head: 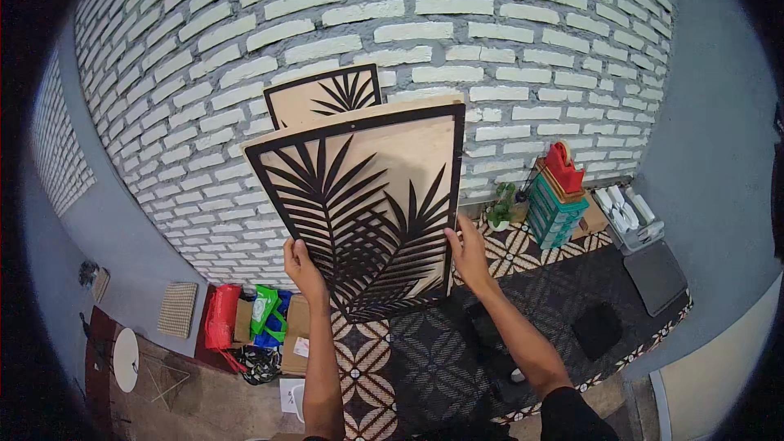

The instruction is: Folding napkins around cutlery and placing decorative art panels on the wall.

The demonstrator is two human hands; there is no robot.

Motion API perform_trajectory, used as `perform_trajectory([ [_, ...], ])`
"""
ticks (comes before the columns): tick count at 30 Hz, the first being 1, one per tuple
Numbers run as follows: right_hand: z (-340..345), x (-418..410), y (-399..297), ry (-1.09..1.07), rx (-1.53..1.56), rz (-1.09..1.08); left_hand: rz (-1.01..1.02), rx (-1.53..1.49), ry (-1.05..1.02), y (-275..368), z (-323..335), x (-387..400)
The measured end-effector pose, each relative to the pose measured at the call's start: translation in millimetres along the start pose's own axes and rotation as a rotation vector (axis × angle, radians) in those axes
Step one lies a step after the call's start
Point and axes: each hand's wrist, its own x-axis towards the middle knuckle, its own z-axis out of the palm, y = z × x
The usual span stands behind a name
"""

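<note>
Between my two hands I hold a framed wooden panel (422, 147) with black palm-leaf cutwork, upright and slightly tilted. My left hand (306, 272) grips its left edge, thumb on the front. On the right edge, lower down, my right hand (471, 257) has its thumb against the frame. A second panel (300, 95) of the same style shows behind the held one, against the white brick wall (404, 12); its lower part is hidden. Whether the two panels touch, I cannot tell.
Right: a potted plant (501, 208), a teal drawer unit (551, 211) with red things on top, a grey bin (655, 275). Left: a red bag (222, 318), a green bag (265, 309), a cardboard box (296, 324), a round white table (126, 360). A patterned rug (429, 355) lies below.
</note>
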Motion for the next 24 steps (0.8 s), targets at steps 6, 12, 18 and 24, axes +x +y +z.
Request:
perform_trajectory([
  [6, -6.7, 9.6, -2.7, -0.007, 0.042, -0.078, -0.035, -0.017, -0.002, -15.7, -3.0, 4.8],
  [12, -11.2, 9.1, -4.8, -0.04, -0.006, -0.053, -0.034, -0.02, -0.072, -27.1, -8.7, -0.5],
  [18, -9.2, 11.3, 12.7, -0.017, 0.049, 0.095, 0.004, -0.016, -0.089, -24.1, -2.0, -1.3],
  [24, -4.7, 16.0, 19.9, -0.039, 0.061, 0.15, 0.016, 0.066, -0.07, -23.5, -4.0, 0.0],
])
